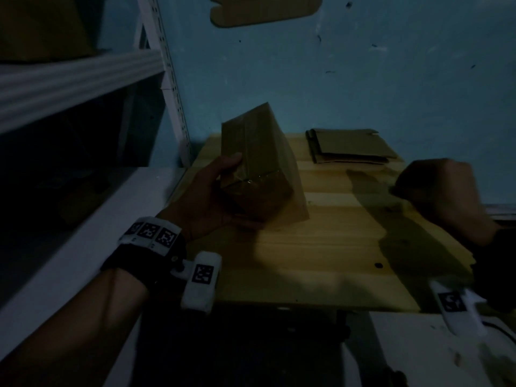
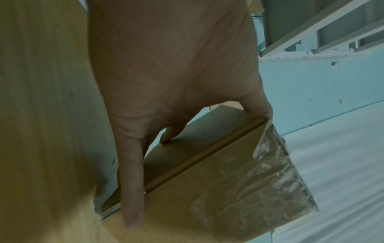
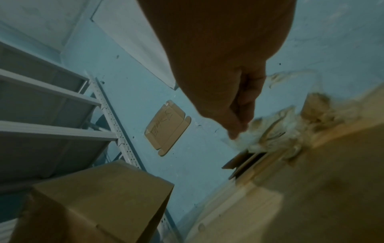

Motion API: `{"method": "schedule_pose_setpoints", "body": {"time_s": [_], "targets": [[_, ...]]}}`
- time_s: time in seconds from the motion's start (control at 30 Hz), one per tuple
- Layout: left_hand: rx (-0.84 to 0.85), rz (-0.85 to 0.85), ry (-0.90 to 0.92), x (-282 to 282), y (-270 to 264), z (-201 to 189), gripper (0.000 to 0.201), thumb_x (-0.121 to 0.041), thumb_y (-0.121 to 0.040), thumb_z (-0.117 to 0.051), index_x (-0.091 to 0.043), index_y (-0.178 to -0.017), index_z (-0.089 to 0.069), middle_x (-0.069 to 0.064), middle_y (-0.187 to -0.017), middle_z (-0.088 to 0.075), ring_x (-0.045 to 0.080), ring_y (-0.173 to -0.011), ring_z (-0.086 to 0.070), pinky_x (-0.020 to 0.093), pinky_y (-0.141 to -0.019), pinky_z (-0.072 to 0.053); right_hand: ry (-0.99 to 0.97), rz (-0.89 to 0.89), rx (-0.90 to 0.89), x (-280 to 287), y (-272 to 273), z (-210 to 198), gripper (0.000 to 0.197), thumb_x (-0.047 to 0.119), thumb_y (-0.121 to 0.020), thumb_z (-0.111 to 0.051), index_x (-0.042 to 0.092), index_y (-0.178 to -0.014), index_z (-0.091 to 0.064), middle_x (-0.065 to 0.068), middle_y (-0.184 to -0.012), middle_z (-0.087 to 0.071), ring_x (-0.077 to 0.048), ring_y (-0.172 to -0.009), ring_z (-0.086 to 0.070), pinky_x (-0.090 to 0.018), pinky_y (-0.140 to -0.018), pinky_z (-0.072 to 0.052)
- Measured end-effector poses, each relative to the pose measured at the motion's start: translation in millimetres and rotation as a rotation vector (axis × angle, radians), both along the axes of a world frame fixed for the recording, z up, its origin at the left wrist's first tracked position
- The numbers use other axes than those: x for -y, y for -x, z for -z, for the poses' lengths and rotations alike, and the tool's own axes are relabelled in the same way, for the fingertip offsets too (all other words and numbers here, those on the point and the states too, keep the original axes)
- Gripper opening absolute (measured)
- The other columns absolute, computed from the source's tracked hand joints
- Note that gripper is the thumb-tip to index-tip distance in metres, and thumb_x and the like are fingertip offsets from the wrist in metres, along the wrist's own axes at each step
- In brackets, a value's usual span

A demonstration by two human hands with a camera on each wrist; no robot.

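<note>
A small brown cardboard box [image 1: 259, 169] with clear tape [image 2: 276, 172] over one end is tilted above the left part of the wooden table [image 1: 321, 247]. My left hand [image 1: 220, 191] grips it, thumb on the near face and fingers wrapped under its lower end. The left wrist view shows the box [image 2: 207, 172] from below with a finger laid across its edge. My right hand [image 1: 444, 191] hovers over the table's right side, away from the box, fingers curled into a loose fist with nothing seen in it. The right wrist view shows that hand [image 3: 228, 82] curled and the box [image 3: 99, 200] at lower left.
A stack of flattened cardboard blanks [image 1: 351, 146] lies at the table's far edge against the blue wall. Another flat blank [image 3: 167, 128] is stuck on the wall above. White metal shelving [image 1: 69, 79] stands to the left. The scene is very dim.
</note>
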State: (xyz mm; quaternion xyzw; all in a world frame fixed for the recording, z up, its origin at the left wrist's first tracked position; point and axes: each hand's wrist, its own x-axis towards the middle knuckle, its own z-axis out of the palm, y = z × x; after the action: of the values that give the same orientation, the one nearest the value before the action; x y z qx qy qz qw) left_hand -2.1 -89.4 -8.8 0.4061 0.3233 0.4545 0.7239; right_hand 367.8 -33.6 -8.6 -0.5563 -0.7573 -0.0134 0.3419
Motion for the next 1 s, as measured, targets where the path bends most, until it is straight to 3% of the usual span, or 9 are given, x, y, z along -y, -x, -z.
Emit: {"method": "schedule_pose_setpoints", "body": {"time_s": [0.13, 0.3, 0.4, 0.5, 0.6, 0.73, 0.87, 0.93, 1.0], "targets": [[0.007, 0.014, 0.002, -1, 0, 2, 0.084, -0.047, -0.066, -0.086, -0.017, -0.139, -0.057, 0.015, -0.132, -0.064, 0.038, -0.116, -0.064, 0.064, -0.092, -0.05, -0.024, -0.033, 0.025, 5, 15, 0, 0.006, 0.004, -0.088, -0.071, 0.007, -0.087, -0.076, -0.013, -0.085, -0.075, -0.027, -0.076, -0.069, -0.031, -0.074, -0.047], [-0.01, 0.025, 0.005, -2, 2, 4, 0.081, -0.048, -0.069, -0.083, -0.019, -0.14, -0.058, 0.015, -0.137, -0.061, 0.04, -0.122, -0.06, 0.072, -0.103, -0.037, -0.047, 0.018, -0.044, 8, 25, -3, 0.015, 0.01, -0.09, -0.064, 0.006, -0.082, -0.076, -0.011, -0.075, -0.072, -0.027, -0.068, -0.065, -0.03, -0.07, -0.045], [-0.009, 0.024, 0.004, -2, 2, 4, 0.077, -0.048, -0.076, -0.076, -0.019, -0.143, -0.054, 0.015, -0.137, -0.061, 0.04, -0.121, -0.061, 0.071, -0.097, -0.043, -0.23, 0.12, -0.019, 5, 20, -3, 0.024, 0.02, -0.086, -0.062, 0.001, -0.08, -0.076, -0.022, -0.079, -0.072, -0.037, -0.071, -0.063, -0.033, -0.066, -0.043], [-0.008, 0.006, -0.012, -2, 2, 3, 0.063, -0.047, -0.078, -0.074, -0.018, -0.132, -0.064, 0.013, -0.128, -0.067, 0.036, -0.114, -0.066, 0.062, -0.095, -0.05, -0.291, 0.132, -0.043, 2, 12, -5, 0.031, 0.028, -0.086, -0.059, 0.002, -0.088, -0.075, -0.023, -0.094, -0.071, -0.041, -0.087, -0.062, -0.038, -0.077, -0.042], [-0.018, -0.002, -0.005, -3, 2, 4, 0.07, -0.047, -0.076, -0.076, -0.018, -0.137, -0.059, 0.013, -0.13, -0.066, 0.037, -0.116, -0.065, 0.064, -0.096, -0.048, -0.255, 0.146, -0.117, 4, 16, -6, 0.027, 0.028, -0.088, -0.061, 0.009, -0.104, -0.071, -0.016, -0.103, -0.068, -0.037, -0.104, -0.056, -0.036, -0.082, -0.036], [-0.022, 0.037, 0.01, -4, 0, 6, 0.081, -0.049, -0.067, -0.084, -0.018, -0.138, -0.059, 0.015, -0.132, -0.065, 0.039, -0.116, -0.065, 0.065, -0.093, -0.049, -0.212, 0.052, -0.194, 11, 31, -6, 0.023, 0.021, -0.088, -0.067, 0.016, -0.11, -0.069, -0.002, -0.106, -0.068, -0.024, -0.103, -0.057, -0.045, -0.083, -0.048], [-0.016, 0.04, 0.002, -3, -5, 6, 0.076, -0.048, -0.061, -0.088, -0.021, -0.129, -0.067, 0.015, -0.133, -0.064, 0.039, -0.117, -0.065, 0.068, -0.091, -0.049, 0.077, -0.191, -0.413, 18, 53, -4, 0.01, 0.021, -0.09, -0.072, 0.022, -0.1, -0.071, 0.009, -0.1, -0.071, -0.009, -0.093, -0.066, -0.028, -0.078, -0.052], [0.002, 0.047, -0.007, -2, -10, 5, 0.067, -0.047, -0.064, -0.086, -0.023, -0.125, -0.071, 0.014, -0.134, -0.064, 0.039, -0.118, -0.064, 0.069, -0.091, -0.049, 0.208, -0.317, -0.544, 22, 66, -1, 0.01, 0.014, -0.089, -0.075, 0.017, -0.098, -0.074, 0.0, -0.097, -0.074, -0.006, -0.089, -0.068, -0.017, -0.076, -0.053], [0.005, 0.041, -0.005, 0, -15, 4, 0.054, -0.048, -0.07, -0.08, -0.025, -0.119, -0.075, 0.013, -0.133, -0.065, 0.037, -0.118, -0.064, 0.07, -0.092, -0.048, 0.3, -0.404, -0.625, 24, 76, 1, 0.014, 0.012, -0.086, -0.076, 0.013, -0.1, -0.075, -0.004, -0.096, -0.076, -0.008, -0.091, -0.07, -0.015, -0.078, -0.053]]}}
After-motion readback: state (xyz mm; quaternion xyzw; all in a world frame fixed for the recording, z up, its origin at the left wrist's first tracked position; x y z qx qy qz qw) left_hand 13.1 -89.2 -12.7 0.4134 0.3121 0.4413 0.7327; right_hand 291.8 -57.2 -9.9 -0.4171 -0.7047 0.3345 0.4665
